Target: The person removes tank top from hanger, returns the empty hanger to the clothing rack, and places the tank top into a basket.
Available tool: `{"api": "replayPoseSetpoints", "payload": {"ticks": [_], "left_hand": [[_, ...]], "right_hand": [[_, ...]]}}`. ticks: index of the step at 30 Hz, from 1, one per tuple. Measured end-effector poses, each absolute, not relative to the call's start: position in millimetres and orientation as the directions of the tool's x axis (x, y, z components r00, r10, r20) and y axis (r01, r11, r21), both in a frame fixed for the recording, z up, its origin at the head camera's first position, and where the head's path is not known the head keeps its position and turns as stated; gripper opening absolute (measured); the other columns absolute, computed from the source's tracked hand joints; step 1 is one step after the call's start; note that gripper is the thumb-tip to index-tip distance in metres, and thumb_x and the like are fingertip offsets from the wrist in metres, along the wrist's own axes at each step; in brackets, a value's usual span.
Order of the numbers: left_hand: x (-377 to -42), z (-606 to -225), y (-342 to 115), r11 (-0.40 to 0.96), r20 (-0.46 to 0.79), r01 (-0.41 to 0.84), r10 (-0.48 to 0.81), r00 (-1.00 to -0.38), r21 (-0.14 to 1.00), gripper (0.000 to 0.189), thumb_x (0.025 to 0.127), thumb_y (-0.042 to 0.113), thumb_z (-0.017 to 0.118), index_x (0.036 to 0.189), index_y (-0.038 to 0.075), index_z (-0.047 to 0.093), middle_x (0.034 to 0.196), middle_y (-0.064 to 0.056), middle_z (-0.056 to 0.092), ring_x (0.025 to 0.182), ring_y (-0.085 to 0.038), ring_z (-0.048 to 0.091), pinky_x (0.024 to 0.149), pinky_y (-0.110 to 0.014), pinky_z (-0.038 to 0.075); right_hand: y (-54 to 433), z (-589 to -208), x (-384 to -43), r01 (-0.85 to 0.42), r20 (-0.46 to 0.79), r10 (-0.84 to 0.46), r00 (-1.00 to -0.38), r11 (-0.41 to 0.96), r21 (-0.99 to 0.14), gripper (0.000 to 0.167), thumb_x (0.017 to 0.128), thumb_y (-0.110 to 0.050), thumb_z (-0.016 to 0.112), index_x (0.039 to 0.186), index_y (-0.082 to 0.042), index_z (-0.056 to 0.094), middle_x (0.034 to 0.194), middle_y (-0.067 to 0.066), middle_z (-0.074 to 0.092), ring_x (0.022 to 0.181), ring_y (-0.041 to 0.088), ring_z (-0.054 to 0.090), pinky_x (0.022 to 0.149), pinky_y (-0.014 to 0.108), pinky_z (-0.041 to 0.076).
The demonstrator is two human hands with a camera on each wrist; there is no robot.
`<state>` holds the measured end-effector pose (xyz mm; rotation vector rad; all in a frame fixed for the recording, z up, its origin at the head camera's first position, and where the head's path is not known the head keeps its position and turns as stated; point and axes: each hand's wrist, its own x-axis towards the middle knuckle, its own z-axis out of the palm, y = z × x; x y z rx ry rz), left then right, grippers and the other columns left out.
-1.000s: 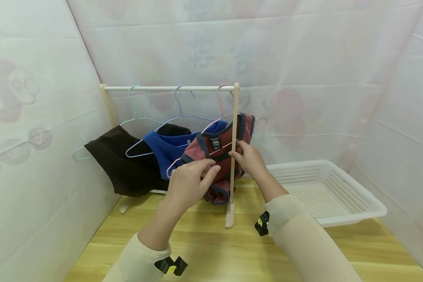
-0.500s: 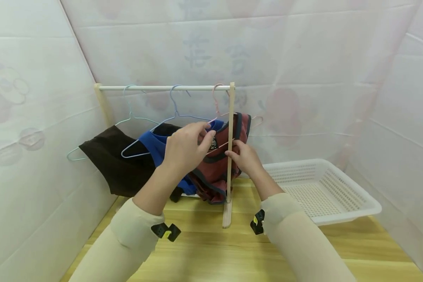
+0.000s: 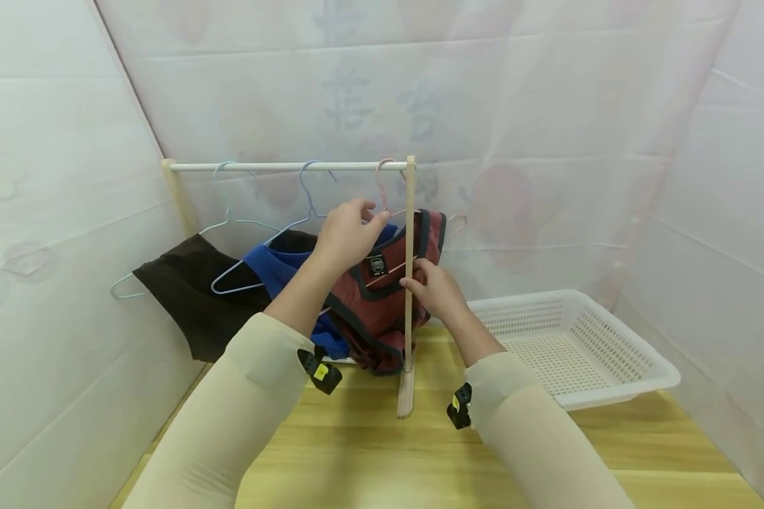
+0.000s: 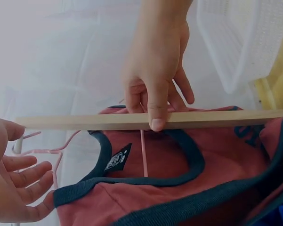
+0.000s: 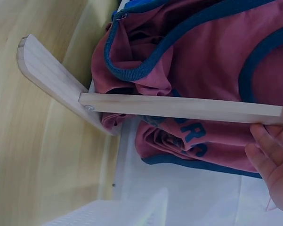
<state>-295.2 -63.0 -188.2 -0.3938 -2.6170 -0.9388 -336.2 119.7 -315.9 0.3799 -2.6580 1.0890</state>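
A small clothes rack with a white rod [image 3: 267, 167] and a wooden end post [image 3: 410, 212] stands ahead. On its right end hangs a pink hanger [image 3: 383, 185] bearing a dark red sleeveless top [image 4: 221, 165] with navy trim and a black label. My left hand [image 3: 346, 237] is raised beside that hanger, its fingers spread loosely near the top's shoulder in the left wrist view. My right hand [image 3: 442, 293] pinches the post, thumb in front and fingers behind. In the right wrist view its fingertips [image 5: 268, 134] meet the post's edge.
Left along the rod hang a blue garment [image 3: 261, 260] on a blue hanger and a dark brown garment [image 3: 213, 304] on a pale green-blue hanger. A white perforated basket [image 3: 665, 371] sits on the wooden table [image 3: 484, 466] at right. Pale curtains surround the table.
My left hand has risen from the lower front of the red top to the pink hanger's neck. My right hand has stayed at the post. The view has shifted slightly.
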Motion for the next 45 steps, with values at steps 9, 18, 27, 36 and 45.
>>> {"api": "replayPoseSetpoints", "payload": {"ticks": [9,18,27,36,45], "left_hand": [[-314,-190,-54,0.775,0.369,0.331,0.136,-0.919,0.539,0.054,0.101,0.046,0.05,0.146,0.016,0.046,0.12,-0.006,0.066,0.099,-0.023,0.064,0.083,-0.043,0.054],[-331,-203,-52,0.752,0.384,0.373,0.172,-0.907,0.544,0.044,0.102,0.041,0.051,0.135,0.013,0.057,0.114,-0.007,0.068,0.095,-0.021,0.065,0.078,-0.039,0.055],[-341,-214,-52,0.701,0.393,0.414,0.204,-0.897,0.581,0.039,0.106,0.034,0.042,0.133,0.01,0.06,0.107,-0.014,0.065,0.087,-0.027,0.06,0.071,-0.037,0.049],[-343,-208,-51,0.718,0.346,0.384,0.209,-0.915,0.581,0.036,0.108,0.028,0.037,0.126,0.007,0.061,0.11,-0.011,0.064,0.087,-0.023,0.056,0.073,-0.036,0.046],[-345,-207,-49,0.733,0.309,0.338,0.183,-0.934,0.59,0.034,0.108,0.027,0.037,0.127,0.008,0.059,0.122,-0.012,0.064,0.101,-0.024,0.059,0.084,-0.041,0.049]], "right_hand": [[117,-317,-339,-0.33,0.319,-0.146,-0.936,0.673,-0.662,0.046,0.096,-0.037,0.064,0.136,-0.016,0.053,0.092,0.008,0.064,0.07,0.022,0.057,0.063,0.033,0.046],[120,-318,-341,-0.321,0.312,-0.143,-0.939,0.686,-0.653,0.05,0.096,-0.038,0.063,0.139,-0.015,0.051,0.092,0.007,0.065,0.066,0.021,0.056,0.059,0.033,0.045],[120,-320,-342,-0.338,0.324,-0.153,-0.934,0.678,-0.653,0.047,0.096,-0.037,0.064,0.134,-0.013,0.054,0.085,0.007,0.062,0.063,0.02,0.054,0.056,0.032,0.044],[119,-317,-343,-0.339,0.325,-0.154,-0.933,0.674,-0.656,0.044,0.096,-0.036,0.064,0.133,-0.014,0.055,0.089,0.007,0.063,0.068,0.02,0.056,0.059,0.032,0.045],[119,-316,-344,-0.335,0.315,-0.158,-0.936,0.675,-0.657,0.048,0.096,-0.037,0.064,0.136,-0.013,0.053,0.091,0.007,0.063,0.069,0.021,0.056,0.062,0.032,0.045]]}}
